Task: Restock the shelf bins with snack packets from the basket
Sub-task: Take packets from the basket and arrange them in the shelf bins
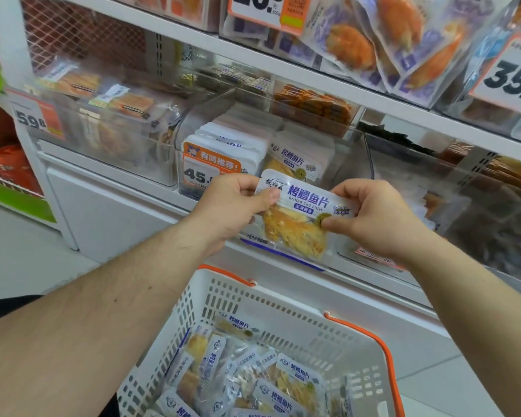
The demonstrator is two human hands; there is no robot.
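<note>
Snack packet [298, 216] pinched between both hands' fingers [268, 197]

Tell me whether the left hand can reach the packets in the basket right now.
Probably not yet: the left hand and right hand both pinch one cod fillet packet. The basket lies open below.

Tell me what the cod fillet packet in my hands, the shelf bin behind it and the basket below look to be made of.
Cod fillet packet: thin glossy plastic film, judging by its glare, crinkles and the clear window showing the fish. Shelf bin: clear rigid plastic, probably acrylic; the stock shows through its walls. Basket: white moulded plastic with slotted walls, and orange handles.
</note>
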